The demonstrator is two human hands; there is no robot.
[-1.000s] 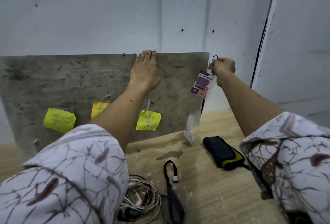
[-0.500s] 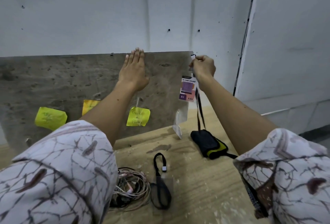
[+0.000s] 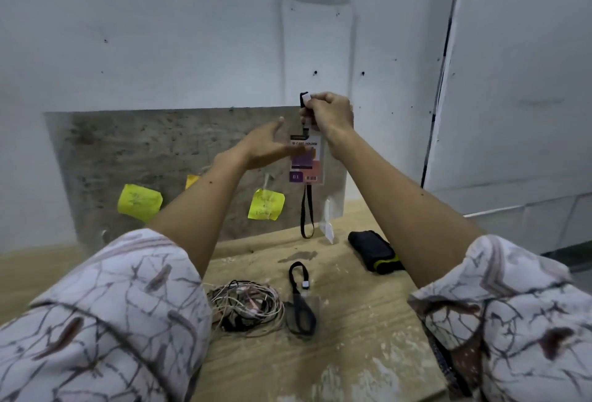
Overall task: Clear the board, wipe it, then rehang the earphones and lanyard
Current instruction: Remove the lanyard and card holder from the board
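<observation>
Since a second ago the left hand (image 3: 262, 145) has come off the top edge of the board (image 3: 144, 151), where it lay flat, and now hovers with fingers loosely spread, holding nothing, just beside the right hand (image 3: 326, 113). That right hand grips the top of the lanyard (image 3: 307, 209), fingers curled round the strap near its clip, at the board's upper right corner; whether the strap is already caught on a pin cannot be told. Below the fist hangs the badge card (image 3: 306, 161), and the strap's black loop dangles lower, close to the bench (image 3: 352, 337).

By the look of it, the task is only partly along: three sticky notes (image 3: 139, 202) are pinned to the board below the left hand. Toward the person, below both forearms, the earphones (image 3: 246, 307) lie tangled on the bench beside a second strap (image 3: 299, 302), not yet rehung. A black pouch (image 3: 373, 251) lies under the right forearm.
</observation>
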